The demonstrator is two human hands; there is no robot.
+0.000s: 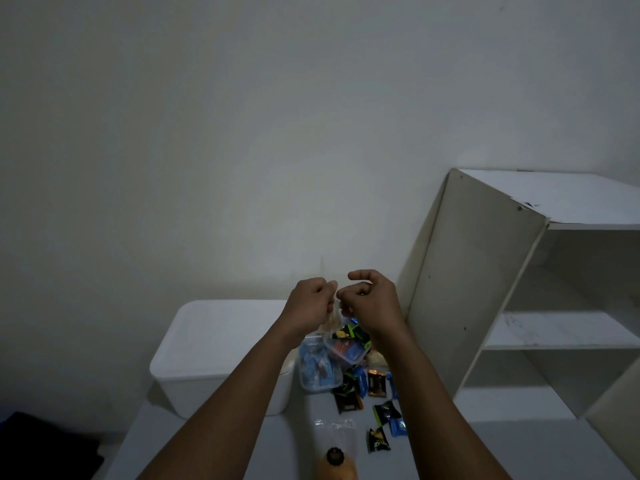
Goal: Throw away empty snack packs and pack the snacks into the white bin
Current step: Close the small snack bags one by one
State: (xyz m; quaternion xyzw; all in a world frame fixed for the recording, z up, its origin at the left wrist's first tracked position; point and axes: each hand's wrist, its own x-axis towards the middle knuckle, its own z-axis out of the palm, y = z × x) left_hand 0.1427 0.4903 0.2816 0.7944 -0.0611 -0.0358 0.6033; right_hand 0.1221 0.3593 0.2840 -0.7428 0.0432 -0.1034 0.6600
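Observation:
Both my hands are raised above the table and pinch the top of a small clear snack pack (333, 317) that hangs between them. My left hand (309, 306) grips its left edge and my right hand (370, 301) its right edge. Below them lies a pile of snacks: clear tubs (318, 370) holding blue and red packs, and several small black, green, blue and orange packs (377, 382) loose on the table. The white bin (221, 355) stands to the left of the pile with its lid on. A flat clear empty pack (337, 427) lies near the front.
A white open shelf unit (512, 306) stands tilted at the right, close to the snack pile. A bottle with a black cap and orange body (335, 460) sits at the bottom edge. The grey table (485, 445) carries everything. A dark object (41, 445) lies at lower left.

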